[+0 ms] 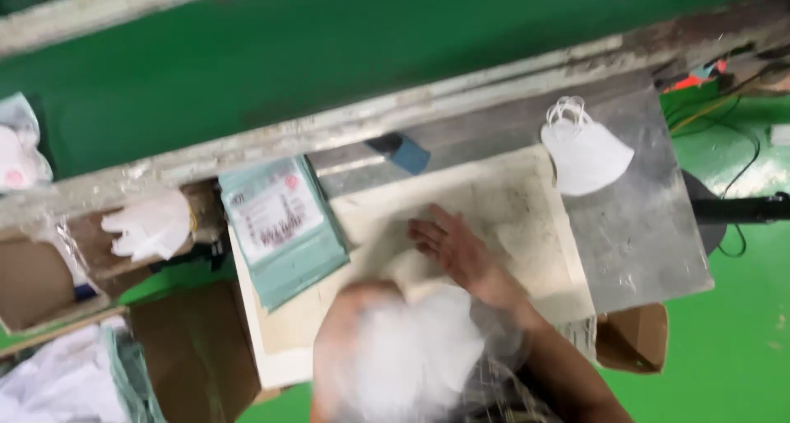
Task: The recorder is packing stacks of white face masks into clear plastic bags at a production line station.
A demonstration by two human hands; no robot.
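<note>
Nearest to me, low in the head view, my left hand (354, 349) is closed around a bunch of white masks (420, 357) inside thin clear film; motion blur smears it, so I can't tell the finger positions beyond a loose clamp on the bundle. I judge this bundle light, soft and crushable, and the film probably slippery, so it is best held around its middle rather than by the ear loops.

Just beyond, my right hand (457, 250) lies flat, fingers spread apart, palm down on the pale work board (527, 192), holding nothing.

To the left on the board sits a stack of flat teal packages (284, 225), rectangular, each with a white printed label carrying a small red mark; the print is too blurred to make out. Further left, a white glove (148, 224) rests over an open cardboard box (37, 279).

To the right, on the grey metal plate (642, 225), a single white folded mask (584, 147) lies with its loops bunched at the top. A small blue block (407, 153) sits at the board's far edge, against the worn rail (346, 127), with green floor (724, 357) around.
</note>
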